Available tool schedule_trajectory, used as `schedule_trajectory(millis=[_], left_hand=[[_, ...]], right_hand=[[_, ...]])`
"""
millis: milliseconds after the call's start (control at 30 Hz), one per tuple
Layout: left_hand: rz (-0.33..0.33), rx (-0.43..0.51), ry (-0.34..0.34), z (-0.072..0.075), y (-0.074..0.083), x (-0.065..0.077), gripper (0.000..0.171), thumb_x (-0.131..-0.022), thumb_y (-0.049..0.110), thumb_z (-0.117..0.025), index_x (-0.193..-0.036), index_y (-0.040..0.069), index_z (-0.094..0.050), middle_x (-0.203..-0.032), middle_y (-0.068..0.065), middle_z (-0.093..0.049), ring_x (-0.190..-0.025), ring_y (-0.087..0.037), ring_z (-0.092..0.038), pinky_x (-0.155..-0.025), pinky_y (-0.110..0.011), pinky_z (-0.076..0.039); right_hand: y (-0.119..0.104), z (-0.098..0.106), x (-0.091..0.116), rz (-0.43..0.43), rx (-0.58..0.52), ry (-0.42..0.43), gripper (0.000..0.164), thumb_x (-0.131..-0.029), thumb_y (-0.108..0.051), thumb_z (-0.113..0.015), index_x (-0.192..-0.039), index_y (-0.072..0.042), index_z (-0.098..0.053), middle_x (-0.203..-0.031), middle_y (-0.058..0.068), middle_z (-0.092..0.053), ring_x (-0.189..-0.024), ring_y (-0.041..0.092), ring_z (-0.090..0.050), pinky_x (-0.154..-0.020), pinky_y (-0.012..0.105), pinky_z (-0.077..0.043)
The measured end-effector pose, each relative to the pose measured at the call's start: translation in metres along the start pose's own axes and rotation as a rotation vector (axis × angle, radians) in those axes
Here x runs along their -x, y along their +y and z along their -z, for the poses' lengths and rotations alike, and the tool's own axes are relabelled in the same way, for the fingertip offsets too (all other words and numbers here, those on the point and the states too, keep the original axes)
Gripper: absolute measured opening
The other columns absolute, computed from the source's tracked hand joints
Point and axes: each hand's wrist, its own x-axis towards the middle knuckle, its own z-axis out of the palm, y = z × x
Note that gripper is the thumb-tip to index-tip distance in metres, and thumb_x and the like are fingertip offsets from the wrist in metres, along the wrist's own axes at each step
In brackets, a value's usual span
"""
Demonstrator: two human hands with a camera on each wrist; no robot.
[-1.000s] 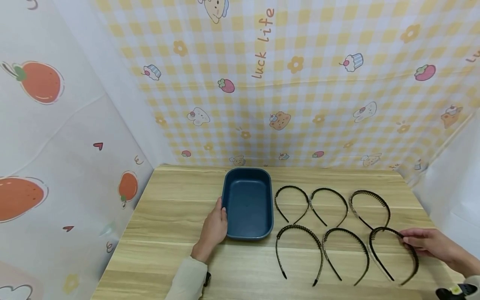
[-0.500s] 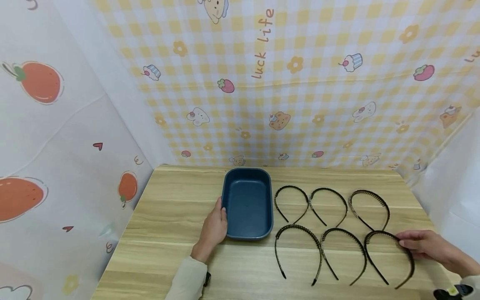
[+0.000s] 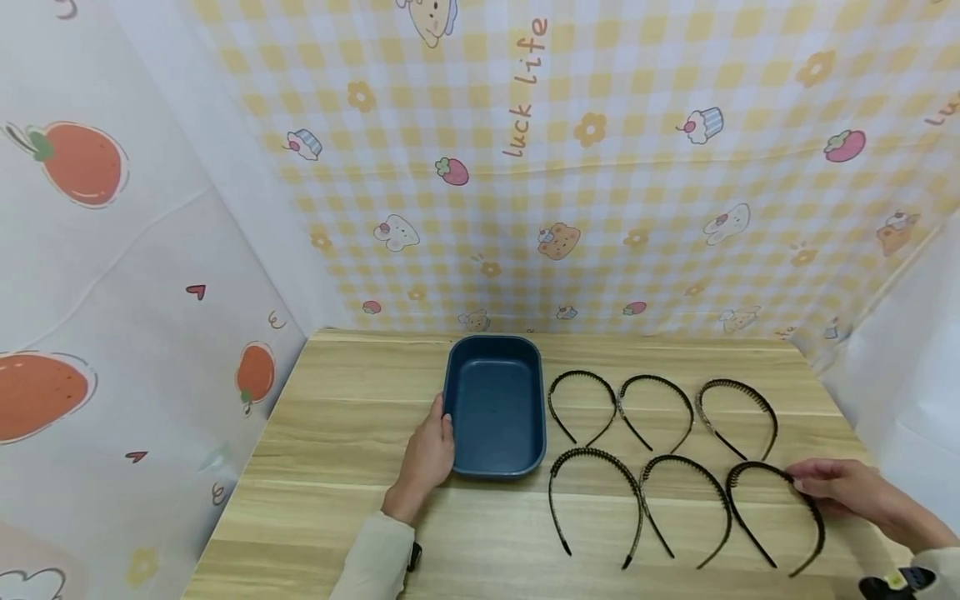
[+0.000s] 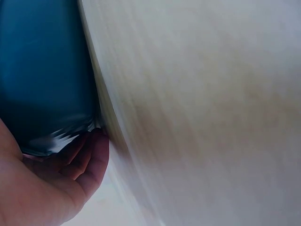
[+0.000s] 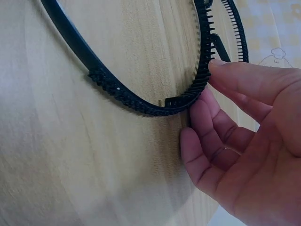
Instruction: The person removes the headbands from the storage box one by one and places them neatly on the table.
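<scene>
My left hand (image 3: 427,450) holds the left side of a deep blue plastic tray (image 3: 498,417), its curled fingers against the outer wall in the left wrist view. Nothing lies inside the tray. My right hand (image 3: 847,492) pinches the right side of a black toothed headband (image 3: 813,517) between thumb and fingers. That headband lies at the right end of the near row, and a rough beaded stretch on its band shows in the right wrist view. Left of it lie a middle headband (image 3: 686,458) and a left headband (image 3: 600,452).
Behind the near row lie three more headbands, at left (image 3: 582,372), middle (image 3: 656,377) and right (image 3: 738,383). All rest on a wood-grain table (image 3: 330,500). A yellow checked cloth (image 3: 600,192) hangs behind it, with white printed sheeting (image 3: 150,275) at the left.
My right hand has shifted slightly left with its headband, which now lies close against the middle one of the near row. My left hand and the tray stay in place.
</scene>
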Motion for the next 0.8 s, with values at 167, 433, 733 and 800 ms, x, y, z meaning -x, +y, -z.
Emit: schedule_trajectory(millis=[167, 433, 733, 800], left_hand=[[0.012, 0.015, -0.006, 0.003, -0.001, -0.002, 0.05, -0.107, 0.017, -0.039, -0.152, -0.005, -0.031, -0.144, -0.025, -0.05, -0.123, -0.039, -0.057, -0.096, -0.053, -0.049], [0.014, 0.067, -0.044, 0.006, -0.006, -0.007, 0.053, -0.107, 0.02, -0.042, -0.154, -0.001, -0.03, -0.147, -0.023, -0.048, -0.131, -0.038, -0.051, -0.104, -0.054, -0.043], [-0.059, -0.125, -0.03, 0.013, 0.003, -0.006, 0.072, -0.1, 0.041, -0.054, -0.155, 0.003, -0.028, -0.157, -0.023, -0.031, -0.146, -0.039, -0.028, -0.113, -0.06, -0.026], [-0.108, -0.205, -0.007, 0.016, 0.009, -0.006, 0.074, -0.098, 0.045, -0.055, -0.156, 0.006, -0.029, -0.159, -0.022, -0.028, -0.147, -0.039, -0.022, -0.112, -0.062, -0.023]], right_hand=[[-0.001, 0.0, 0.002, 0.003, -0.002, 0.025, 0.044, -0.1, -0.021, -0.058, -0.129, 0.012, -0.056, -0.109, -0.001, -0.07, -0.085, 0.001, -0.059, -0.072, 0.028, -0.054], [-0.012, -0.004, 0.003, 0.122, 0.167, 0.127, 0.045, -0.103, -0.023, -0.054, -0.126, 0.016, -0.055, -0.11, 0.013, -0.072, -0.083, -0.001, -0.06, -0.069, 0.027, -0.054], [-0.059, -0.034, 0.003, 0.414, 0.517, 0.508, 0.042, -0.098, -0.02, -0.062, -0.122, 0.014, -0.06, -0.115, 0.038, -0.062, -0.098, 0.054, -0.061, -0.078, 0.061, -0.05], [-0.072, -0.045, 0.003, 0.459, 0.536, 0.554, 0.045, -0.097, -0.02, -0.063, -0.125, 0.014, -0.057, -0.12, 0.04, -0.058, -0.103, 0.059, -0.055, -0.081, 0.066, -0.045]])
